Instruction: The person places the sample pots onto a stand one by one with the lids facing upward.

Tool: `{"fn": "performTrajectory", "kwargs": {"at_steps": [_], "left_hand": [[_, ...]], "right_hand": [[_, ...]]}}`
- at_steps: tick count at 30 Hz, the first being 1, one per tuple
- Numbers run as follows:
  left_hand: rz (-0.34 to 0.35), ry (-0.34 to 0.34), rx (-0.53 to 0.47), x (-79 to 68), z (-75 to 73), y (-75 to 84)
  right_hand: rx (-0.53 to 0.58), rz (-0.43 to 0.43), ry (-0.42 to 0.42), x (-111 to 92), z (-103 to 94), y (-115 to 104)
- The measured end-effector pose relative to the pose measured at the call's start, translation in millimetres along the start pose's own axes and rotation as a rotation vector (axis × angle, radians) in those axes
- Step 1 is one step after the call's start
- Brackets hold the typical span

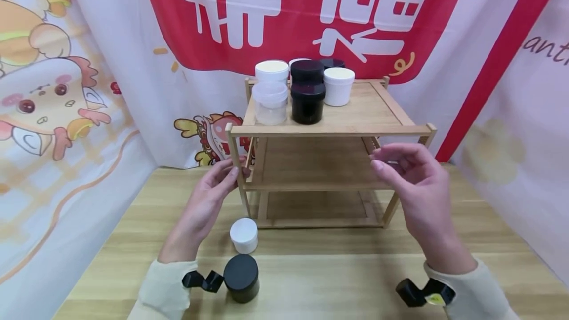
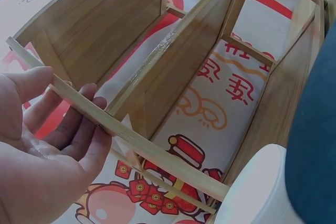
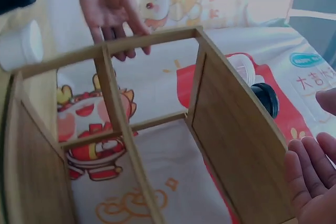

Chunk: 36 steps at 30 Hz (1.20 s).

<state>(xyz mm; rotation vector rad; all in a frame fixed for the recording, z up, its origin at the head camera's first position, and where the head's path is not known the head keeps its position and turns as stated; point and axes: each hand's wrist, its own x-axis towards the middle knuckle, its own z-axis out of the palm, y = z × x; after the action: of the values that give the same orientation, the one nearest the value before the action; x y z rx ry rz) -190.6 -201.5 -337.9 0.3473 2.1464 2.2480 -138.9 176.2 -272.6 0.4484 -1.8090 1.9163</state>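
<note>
A three-tier wooden shelf rack (image 1: pixel 311 162) stands on the table. My left hand (image 1: pixel 213 186) holds its left front post, the thumb in front and the fingers behind; the left wrist view shows this hand (image 2: pixel 58 135) close up. My right hand (image 1: pixel 415 177) is by the right front post, fingers loosely bent, thumb apart and nothing held. In the right wrist view the right hand (image 3: pixel 315 177) is at the right edge, beside the upper board. On the top tier are a clear jar (image 1: pixel 270 105), black jars (image 1: pixel 307 105) and white jars (image 1: pixel 339 88).
On the table below my left hand stand a white lidded jar (image 1: pixel 244 236) and, nearer, a black lidded jar (image 1: pixel 242 279). The middle tier (image 1: pixel 311 162) and bottom tier show bare wood. Printed cloth (image 1: pixel 133 63) hangs behind and at both sides.
</note>
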Motion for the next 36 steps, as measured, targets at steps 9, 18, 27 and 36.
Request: {"fn": "performTrajectory", "kwargs": {"at_steps": [9, 18, 27, 36], "left_hand": [[0.021, -0.001, -0.006, 2.7, 0.6, 1.6], [0.023, -0.003, -0.007, 2.1, 0.1, 0.9], [0.029, -0.005, -0.01, 1.4, 0.6, 1.4], [0.023, -0.019, 0.028, 1.2, -1.6, 1.7]], "right_hand": [[-0.06, 0.031, -0.159, -24, 5.9, 35], [-0.082, 0.064, -0.276, -43, 32.9, 63], [-0.037, 0.074, -0.425, -61, 58.5, 88], [-0.031, 0.16, -0.555, -79, 78.1, 109]]}}
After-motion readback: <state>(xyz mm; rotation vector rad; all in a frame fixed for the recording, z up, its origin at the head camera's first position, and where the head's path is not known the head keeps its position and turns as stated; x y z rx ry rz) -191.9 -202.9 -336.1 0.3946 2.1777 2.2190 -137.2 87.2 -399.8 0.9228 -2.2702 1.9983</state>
